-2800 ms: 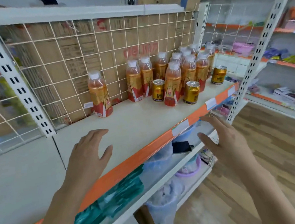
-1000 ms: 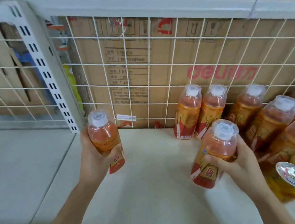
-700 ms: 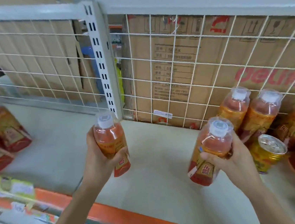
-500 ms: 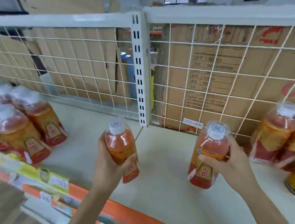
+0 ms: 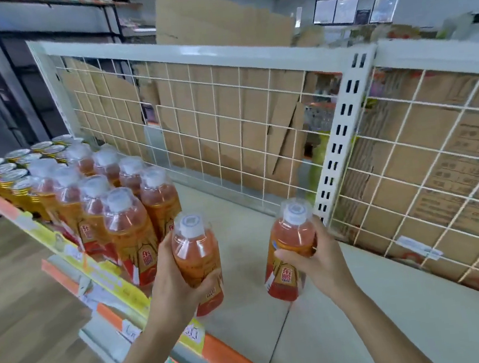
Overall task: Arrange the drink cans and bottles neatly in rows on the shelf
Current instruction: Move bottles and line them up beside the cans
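Head view: a person stands at a shelf (image 5: 324,330) with a bottle in each hand.
Left hand (image 5: 171,284): wrapped round the left bottle (image 5: 196,253), which is held clear of the shelf, just beside the front of the standing bottle rows (image 5: 117,216).
Right hand (image 5: 323,257): grasps the right bottle (image 5: 294,242) near its shoulder; I cannot tell whether its base touches the shelf.
Rows: bottles are packed upright at the shelf's left end, with cans (image 5: 7,175) beyond them.
Step in hand: probably bringing two bottles to join the rows.
Next move: likely to set each bottle upright against the end bottles, in line, without knocking its neighbours.
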`<state>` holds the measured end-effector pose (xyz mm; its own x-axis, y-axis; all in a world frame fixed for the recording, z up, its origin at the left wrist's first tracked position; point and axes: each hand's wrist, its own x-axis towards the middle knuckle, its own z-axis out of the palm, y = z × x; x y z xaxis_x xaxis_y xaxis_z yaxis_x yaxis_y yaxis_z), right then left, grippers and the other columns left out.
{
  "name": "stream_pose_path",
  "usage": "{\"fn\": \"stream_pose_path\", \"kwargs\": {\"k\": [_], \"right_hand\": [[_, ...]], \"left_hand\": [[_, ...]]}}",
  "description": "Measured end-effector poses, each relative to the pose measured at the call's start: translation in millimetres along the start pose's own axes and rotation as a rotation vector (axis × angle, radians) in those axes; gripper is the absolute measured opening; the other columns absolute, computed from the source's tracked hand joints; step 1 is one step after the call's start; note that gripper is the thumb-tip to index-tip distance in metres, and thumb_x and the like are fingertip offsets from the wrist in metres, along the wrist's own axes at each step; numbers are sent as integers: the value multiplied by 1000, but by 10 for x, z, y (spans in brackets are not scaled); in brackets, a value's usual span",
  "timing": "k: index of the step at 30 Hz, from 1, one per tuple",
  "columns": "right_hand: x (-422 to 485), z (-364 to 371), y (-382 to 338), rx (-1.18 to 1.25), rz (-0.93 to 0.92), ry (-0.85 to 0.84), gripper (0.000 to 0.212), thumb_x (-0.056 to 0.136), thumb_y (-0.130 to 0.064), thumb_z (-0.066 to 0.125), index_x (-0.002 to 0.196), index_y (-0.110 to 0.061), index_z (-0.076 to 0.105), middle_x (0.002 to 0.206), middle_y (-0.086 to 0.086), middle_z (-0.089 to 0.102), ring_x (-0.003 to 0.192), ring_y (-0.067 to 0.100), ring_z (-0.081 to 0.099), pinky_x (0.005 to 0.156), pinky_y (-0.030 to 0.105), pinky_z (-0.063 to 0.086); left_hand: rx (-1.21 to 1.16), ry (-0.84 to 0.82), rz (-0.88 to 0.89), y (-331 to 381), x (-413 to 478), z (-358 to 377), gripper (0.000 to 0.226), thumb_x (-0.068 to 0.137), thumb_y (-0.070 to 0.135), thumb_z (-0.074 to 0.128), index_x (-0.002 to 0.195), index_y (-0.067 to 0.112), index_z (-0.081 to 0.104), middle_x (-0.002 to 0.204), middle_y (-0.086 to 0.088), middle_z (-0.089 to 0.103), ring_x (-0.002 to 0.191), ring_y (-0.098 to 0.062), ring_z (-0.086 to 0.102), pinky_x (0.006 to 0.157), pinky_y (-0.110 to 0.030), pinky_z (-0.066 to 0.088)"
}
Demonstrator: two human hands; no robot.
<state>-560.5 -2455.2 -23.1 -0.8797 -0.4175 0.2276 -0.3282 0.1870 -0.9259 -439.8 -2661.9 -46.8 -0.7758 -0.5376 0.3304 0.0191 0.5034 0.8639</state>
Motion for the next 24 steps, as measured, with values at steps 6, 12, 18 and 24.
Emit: {"fn": "stream_pose_path", "kwargs": {"k": [6, 12, 18, 24], "right_hand": [[422, 684, -95, 5, -63, -115, 76, 52, -55, 76, 119, -32, 48, 110, -11, 64, 97, 5, 62, 86, 31, 53], [699, 1182, -190, 57, -82, -193, 77, 57, -44, 82, 124, -31, 46, 109, -23, 59, 95, -12, 58, 79, 9, 47], [828, 1381, -266, 99, -92, -249, 62, 65, -37, 74, 119, -35, 45, 110, -26, 57, 99, -12, 57, 83, 12, 47], [785, 1373, -319, 192, -72, -353, 67, 69, -47, 71, 125, -36, 37, 119, -22, 54, 106, -9, 56, 80, 13, 48]], "left_hand": [[199, 97, 85, -157, 155, -319, 97, 54, 52, 78, 134, 14, 37, 114, 12, 34, 106, -6, 42, 85, -28, 45], [332, 126, 228, -250, 198, -381, 98, 56, 42, 84, 138, 20, 33, 120, 14, 34, 112, -6, 41, 85, -24, 43], [289, 169, 197, -308, 274, -465, 101, 58, 40, 84, 138, 28, 24, 120, 15, 34, 113, -9, 43, 82, -26, 44], [340, 210, 232, -345, 268, -442, 102, 58, 40, 83, 140, 19, 26, 120, 5, 34, 111, -24, 48, 78, -36, 52]]}}
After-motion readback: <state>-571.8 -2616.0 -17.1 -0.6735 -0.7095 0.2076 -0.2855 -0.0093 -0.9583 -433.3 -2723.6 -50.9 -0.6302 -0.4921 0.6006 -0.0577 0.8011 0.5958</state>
